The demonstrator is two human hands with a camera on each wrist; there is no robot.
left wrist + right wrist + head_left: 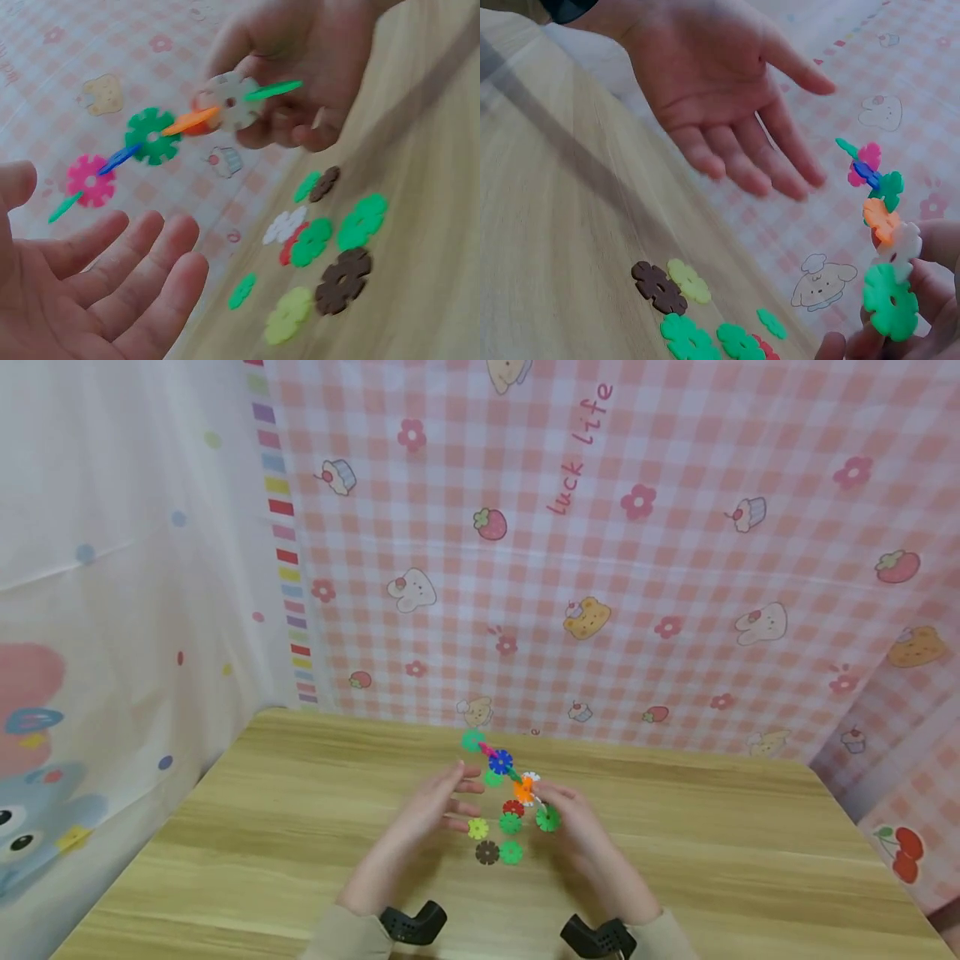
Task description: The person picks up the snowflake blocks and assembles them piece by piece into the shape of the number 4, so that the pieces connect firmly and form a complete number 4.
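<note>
My right hand [576,814] pinches a chain of notched plastic snowflake discs [154,136] near its white disc [231,101]. The interlocked discs run green, pink, blue, green, orange, white and green, slanting up and to the left over the table in the head view. A green disc [891,301] forms the end beside my right fingers. My left hand [438,802] is held with palm up and fingers spread in the left wrist view, near the chain's far end, gripping nothing.
Loose discs lie on the wooden table [300,827] between and below the hands: a yellow one [478,828], a brown one [487,852], a red one [513,808], a white one [285,225] and several green ones [511,852]. A pink checked cloth [562,568] hangs behind the table.
</note>
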